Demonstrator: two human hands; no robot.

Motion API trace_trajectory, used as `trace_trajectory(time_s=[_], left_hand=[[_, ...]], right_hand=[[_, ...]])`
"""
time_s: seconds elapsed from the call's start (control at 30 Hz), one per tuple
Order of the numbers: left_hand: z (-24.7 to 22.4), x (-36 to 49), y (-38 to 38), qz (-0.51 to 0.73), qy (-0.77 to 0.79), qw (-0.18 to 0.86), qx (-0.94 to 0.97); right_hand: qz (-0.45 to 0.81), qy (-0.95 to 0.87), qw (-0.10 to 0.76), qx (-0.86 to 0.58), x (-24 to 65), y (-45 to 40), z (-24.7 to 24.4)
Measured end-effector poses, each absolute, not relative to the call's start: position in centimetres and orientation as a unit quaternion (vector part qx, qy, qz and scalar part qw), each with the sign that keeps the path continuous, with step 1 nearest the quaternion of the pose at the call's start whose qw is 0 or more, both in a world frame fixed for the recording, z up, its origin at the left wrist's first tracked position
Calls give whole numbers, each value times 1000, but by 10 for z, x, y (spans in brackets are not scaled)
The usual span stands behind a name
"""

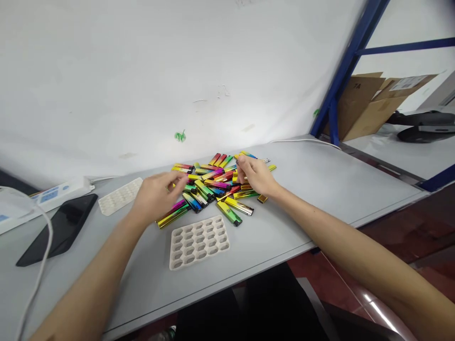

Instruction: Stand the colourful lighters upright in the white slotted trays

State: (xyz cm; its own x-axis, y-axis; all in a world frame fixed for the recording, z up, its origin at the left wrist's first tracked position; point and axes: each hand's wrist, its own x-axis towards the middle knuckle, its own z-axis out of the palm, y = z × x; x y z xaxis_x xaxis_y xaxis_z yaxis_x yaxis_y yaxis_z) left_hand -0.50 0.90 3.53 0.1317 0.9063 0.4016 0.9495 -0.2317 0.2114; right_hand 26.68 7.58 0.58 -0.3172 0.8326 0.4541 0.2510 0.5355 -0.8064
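A heap of shiny, multicoloured cigarette lighters [214, 183] lies on the grey table against the wall. At the heap's left edge is my left hand [156, 196], its fingers bent and closed, thumb near the index finger; whatever they hold is hidden. My right hand [256, 176] hovers over the right side of the heap with its fingers curled together. A small dark bit shows by those fingertips, too small to make out. In front of the lighters sits a pale tray with rows of oval holes [195, 240], its holes unfilled.
A second pale holed tray [120, 196] lies behind my left wrist. Further left are a black phone [59, 229], a white power strip [64, 192] and a white cable [45, 265]. A blue metal frame [343, 76] and cardboard boxes [366, 106] stand at the right.
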Motion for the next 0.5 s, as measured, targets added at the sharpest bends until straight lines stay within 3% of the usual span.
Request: trace_trajectory(time_s=[0.13,0.33,0.5], left_hand=[[23,-30,20,-251,-660,52,-706],[22,-44,12,-179,-641,-18,-746],[24,-42,12,-134,-599,-30,-789]], right_hand=[[309,-727,485,-377,270,78,8],[329,-742,455,-366,271,77,11],[312,-704,463,-439,270,75,11]])
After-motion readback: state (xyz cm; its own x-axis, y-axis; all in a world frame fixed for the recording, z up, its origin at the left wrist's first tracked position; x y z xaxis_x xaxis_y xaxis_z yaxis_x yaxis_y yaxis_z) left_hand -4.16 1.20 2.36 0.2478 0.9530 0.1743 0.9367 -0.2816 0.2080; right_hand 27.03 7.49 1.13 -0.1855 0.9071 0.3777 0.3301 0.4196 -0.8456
